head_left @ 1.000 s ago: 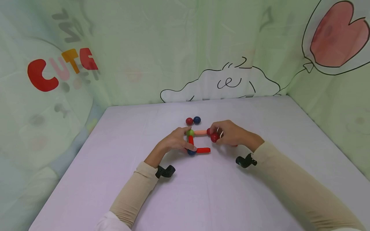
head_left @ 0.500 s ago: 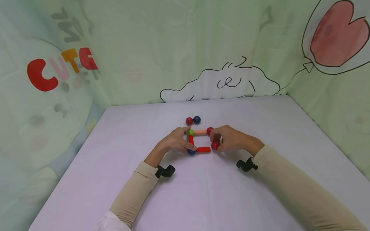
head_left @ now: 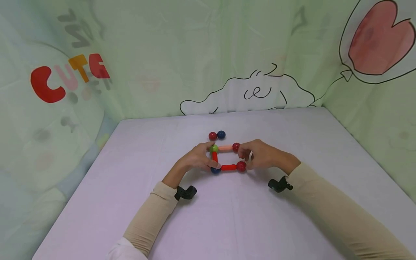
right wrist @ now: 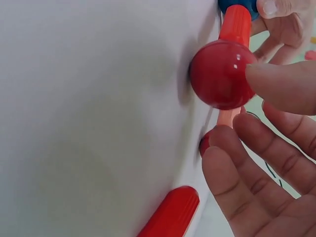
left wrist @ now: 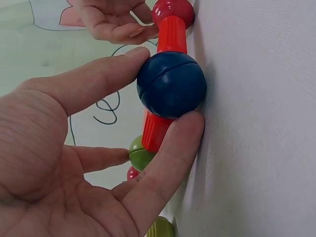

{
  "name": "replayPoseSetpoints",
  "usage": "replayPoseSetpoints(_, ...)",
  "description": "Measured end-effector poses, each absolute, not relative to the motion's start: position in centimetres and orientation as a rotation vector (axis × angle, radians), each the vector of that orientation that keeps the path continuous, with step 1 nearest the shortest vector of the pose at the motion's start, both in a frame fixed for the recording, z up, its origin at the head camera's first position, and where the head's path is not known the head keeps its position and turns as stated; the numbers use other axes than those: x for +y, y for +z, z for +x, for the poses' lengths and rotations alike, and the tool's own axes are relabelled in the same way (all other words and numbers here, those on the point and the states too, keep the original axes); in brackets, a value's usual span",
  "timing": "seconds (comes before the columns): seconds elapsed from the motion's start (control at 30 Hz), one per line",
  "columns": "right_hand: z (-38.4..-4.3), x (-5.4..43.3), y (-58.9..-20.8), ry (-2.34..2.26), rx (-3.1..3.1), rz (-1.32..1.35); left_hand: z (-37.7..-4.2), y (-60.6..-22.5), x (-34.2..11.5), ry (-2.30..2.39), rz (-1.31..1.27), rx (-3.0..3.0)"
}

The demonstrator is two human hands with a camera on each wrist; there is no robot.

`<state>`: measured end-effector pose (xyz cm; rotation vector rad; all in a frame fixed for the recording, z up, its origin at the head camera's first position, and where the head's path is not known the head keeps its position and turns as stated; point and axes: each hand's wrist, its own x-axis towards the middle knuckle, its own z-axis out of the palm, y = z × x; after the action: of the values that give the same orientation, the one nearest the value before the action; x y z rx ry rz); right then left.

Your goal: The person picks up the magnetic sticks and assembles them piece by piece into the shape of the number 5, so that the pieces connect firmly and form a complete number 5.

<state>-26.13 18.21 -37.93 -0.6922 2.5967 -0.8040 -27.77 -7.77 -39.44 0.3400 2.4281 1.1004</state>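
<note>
My left hand (head_left: 199, 156) pinches a blue ball (left wrist: 171, 85) between thumb and a finger, while another finger touches the green ball (head_left: 214, 148). A red rod (head_left: 215, 156) joins these two balls. From the green ball a pink rod (head_left: 225, 148) runs to a red ball (head_left: 236, 147). A second red rod (head_left: 229, 167) links the blue ball with a nearer red ball (right wrist: 223, 74). My right hand (head_left: 260, 155) has its thumb at this nearer ball, its other fingers loosely bent and apart from it.
Behind the frame of rods, a loose red ball (head_left: 212, 136) and a dark blue ball (head_left: 221, 134) sit side by side. A separate red rod (right wrist: 173, 212) lies by my right hand. Something green (left wrist: 161, 227) lies by my left hand, mostly hidden. Printed cloth (head_left: 156, 72) hangs behind the table.
My right hand has brought the red ball nearer to me, against the end of the red rod, and its fingers have come off the ball. My left hand has stayed in place.
</note>
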Motion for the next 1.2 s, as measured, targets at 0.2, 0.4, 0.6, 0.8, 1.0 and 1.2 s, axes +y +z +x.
replayPoseSetpoints(0.2,-26.3,19.1,-37.5,-0.757,2.641,-0.702,-27.6,-39.5,-7.8,1.032,0.397,2.458)
replayPoseSetpoints(0.4,-26.7,20.4,-37.3,-0.697,2.714,-0.693,-27.7,-39.4,-8.0,0.97,0.47,2.482)
replayPoseSetpoints(0.6,-27.0,21.2,-37.5,-0.62,2.759,-0.584,-27.8,-39.5,-8.0,0.987,0.496,2.471)
replayPoseSetpoints(0.8,-27.1,21.6,-38.4,-0.57,2.741,-0.502,-28.0,-39.6,-7.9,1.006,0.496,2.485)
replayPoseSetpoints(1.0,-27.0,21.8,-38.8,-0.59,2.73,-0.483,-27.9,-39.7,-7.9,1.015,0.447,2.493)
replayPoseSetpoints(1.2,-26.8,21.6,-38.8,-0.632,2.739,-0.483,-28.1,-39.8,-7.7,1.066,0.458,2.479)
